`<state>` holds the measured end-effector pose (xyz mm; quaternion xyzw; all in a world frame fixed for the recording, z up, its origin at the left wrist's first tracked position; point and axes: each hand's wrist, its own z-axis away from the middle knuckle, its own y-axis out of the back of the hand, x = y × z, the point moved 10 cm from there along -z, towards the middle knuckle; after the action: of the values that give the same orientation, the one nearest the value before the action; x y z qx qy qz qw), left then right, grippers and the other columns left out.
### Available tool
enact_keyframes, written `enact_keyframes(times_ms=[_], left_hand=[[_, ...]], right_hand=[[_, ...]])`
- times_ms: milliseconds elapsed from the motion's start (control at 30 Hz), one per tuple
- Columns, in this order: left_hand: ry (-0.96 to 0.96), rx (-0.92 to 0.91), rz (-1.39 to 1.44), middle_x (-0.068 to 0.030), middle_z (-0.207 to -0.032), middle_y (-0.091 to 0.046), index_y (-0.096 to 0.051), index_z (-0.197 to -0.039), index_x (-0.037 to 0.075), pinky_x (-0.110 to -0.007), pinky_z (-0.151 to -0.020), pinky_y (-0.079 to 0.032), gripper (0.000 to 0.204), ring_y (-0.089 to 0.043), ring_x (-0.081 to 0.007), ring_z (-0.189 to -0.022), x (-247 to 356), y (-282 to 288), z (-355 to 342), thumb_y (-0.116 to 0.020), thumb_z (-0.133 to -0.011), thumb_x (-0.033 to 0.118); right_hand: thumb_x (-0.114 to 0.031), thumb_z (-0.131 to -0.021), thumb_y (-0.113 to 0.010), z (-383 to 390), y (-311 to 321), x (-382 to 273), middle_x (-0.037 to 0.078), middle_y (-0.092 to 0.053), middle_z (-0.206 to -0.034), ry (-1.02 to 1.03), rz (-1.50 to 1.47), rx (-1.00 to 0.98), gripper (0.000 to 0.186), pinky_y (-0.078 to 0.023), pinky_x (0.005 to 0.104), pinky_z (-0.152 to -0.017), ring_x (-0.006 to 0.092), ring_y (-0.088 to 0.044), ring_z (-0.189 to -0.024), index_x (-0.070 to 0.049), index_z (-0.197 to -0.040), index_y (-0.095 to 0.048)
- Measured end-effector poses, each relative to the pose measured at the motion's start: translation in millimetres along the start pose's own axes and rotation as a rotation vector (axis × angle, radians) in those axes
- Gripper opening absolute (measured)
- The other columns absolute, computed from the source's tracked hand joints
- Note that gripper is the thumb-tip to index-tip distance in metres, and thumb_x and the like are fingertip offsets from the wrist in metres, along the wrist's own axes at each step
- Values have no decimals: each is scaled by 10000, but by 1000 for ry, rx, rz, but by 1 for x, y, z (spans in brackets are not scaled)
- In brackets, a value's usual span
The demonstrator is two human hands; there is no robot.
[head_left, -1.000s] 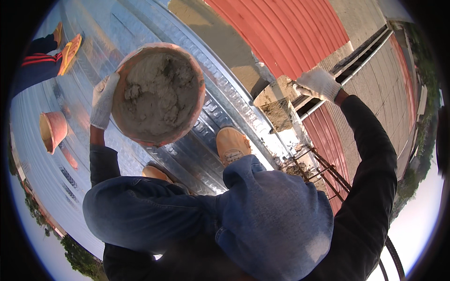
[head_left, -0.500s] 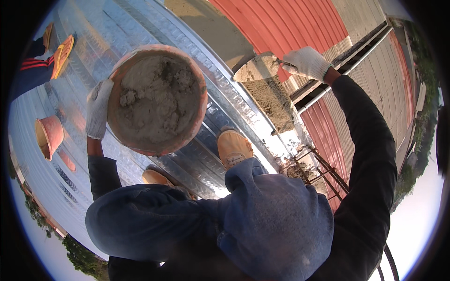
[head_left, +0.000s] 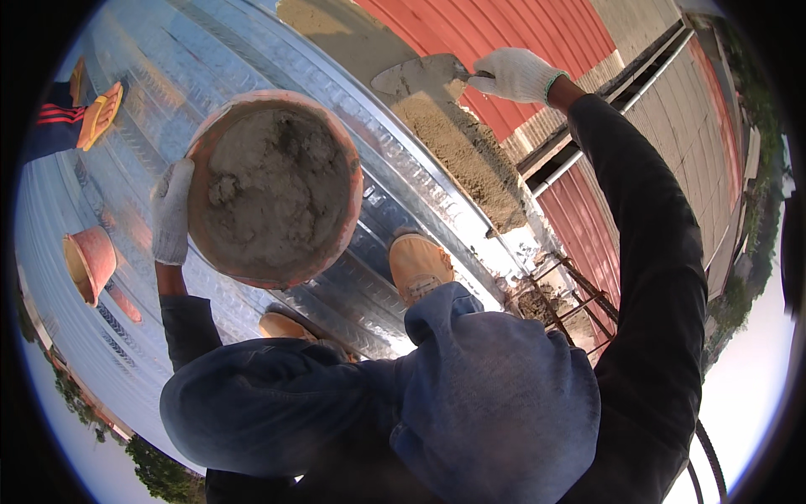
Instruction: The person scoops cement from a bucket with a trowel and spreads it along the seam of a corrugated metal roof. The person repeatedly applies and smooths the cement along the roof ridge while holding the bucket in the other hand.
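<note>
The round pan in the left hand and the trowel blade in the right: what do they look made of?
Pan: looks like orange plastic, with a smooth moulded rim smeared grey, though I can't be sure. It holds wet grey mortar.
Trowel: likely steel, a thin flat grey blade with a dull sheen, mortar-stained.

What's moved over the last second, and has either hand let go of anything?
The right hand swung the trowel up and away along the mortar bed. Nothing was released. The left hand still steadies the mortar pan; both shoes stay planted.
</note>
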<state>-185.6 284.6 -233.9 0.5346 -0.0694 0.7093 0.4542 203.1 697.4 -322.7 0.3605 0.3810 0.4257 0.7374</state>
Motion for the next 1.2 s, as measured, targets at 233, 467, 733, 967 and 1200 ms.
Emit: enact_keyframes(times_ms=[233,467,733,967,1200], left_hand=[[-48,-15,-12,-22,-1144,-720,-759,-1275,-37,-286,-916,-532,438,-641,-113,-1031,-7,7,-6,-698,-1094,357],[-45,-46,-3,-17,-1135,-712,-759,-1262,-30,-289,-919,-528,439,-631,-113,-1027,-3,2,-5,-705,-1089,369],[-26,-8,-17,-13,-1127,-700,-758,-1266,-20,-285,-921,-522,447,-621,-109,-1034,0,2,-4,-704,-1088,386],[-26,-25,-23,-23,-1154,-710,-755,-1281,-18,-290,-928,-530,444,-639,-119,-1047,-10,8,-10,-712,-1084,377],[-33,-15,24,-33,-1179,-715,-745,-1313,-15,-279,-935,-532,469,-651,-123,-1067,-10,11,-7,-720,-1080,391]], right_hand=[[-421,-1098,-587,67,-42,-20,184,-624,-778,118,-214,-180,454,-496,511,-706,372,-627,-711,-3,-955,-689],[-443,-1058,-619,186,-97,-6,202,-683,-780,-187,-240,-299,440,-559,526,-750,412,-721,-804,-28,-943,-708],[-465,-1106,-580,137,-57,-15,158,-699,-770,-168,-51,-68,430,-566,532,-703,378,-722,-746,-72,-1011,-728],[-466,-1085,-574,38,1,-23,185,-704,-750,-159,-59,100,471,-574,527,-727,396,-721,-740,-57,-955,-768],[-458,-1066,-555,52,-20,-43,249,-681,-782,-231,-275,-79,547,-545,539,-768,435,-695,-769,39,-913,-726]])
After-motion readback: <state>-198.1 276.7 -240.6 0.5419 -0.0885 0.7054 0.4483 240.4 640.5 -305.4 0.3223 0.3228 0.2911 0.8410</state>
